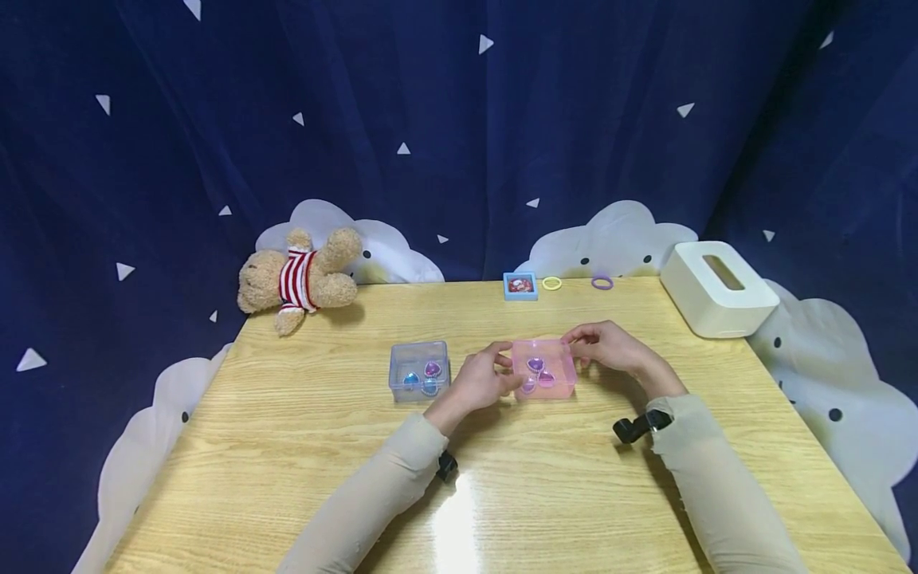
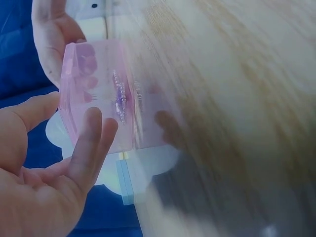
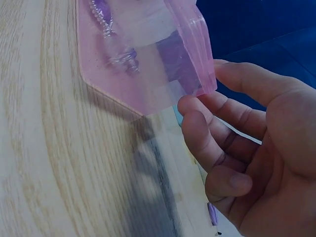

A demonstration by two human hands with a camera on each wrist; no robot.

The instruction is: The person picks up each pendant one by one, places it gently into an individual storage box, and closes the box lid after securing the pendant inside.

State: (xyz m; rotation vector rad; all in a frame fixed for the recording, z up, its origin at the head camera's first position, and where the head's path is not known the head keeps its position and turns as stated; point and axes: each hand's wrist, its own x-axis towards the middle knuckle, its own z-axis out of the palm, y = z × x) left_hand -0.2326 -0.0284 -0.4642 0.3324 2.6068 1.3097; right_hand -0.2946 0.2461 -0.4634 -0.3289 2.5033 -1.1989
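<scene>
A clear pink plastic box stands on the table between the two hands, its lid on top. Inside lie several purple and pink gem trinkets with beaded edges. At the box's left side is my left hand, thumb tip at the lid's edge and the other fingers spread along the wall. My right hand pinches the lid's corner between thumb and fingers. Left of the left hand, a clear bluish box holds several blue and purple gem trinkets.
A teddy bear in a striped shirt lies at the back left. Along the back edge are a small blue frame, a yellow ring and a purple ring. A white tissue box stands at the back right.
</scene>
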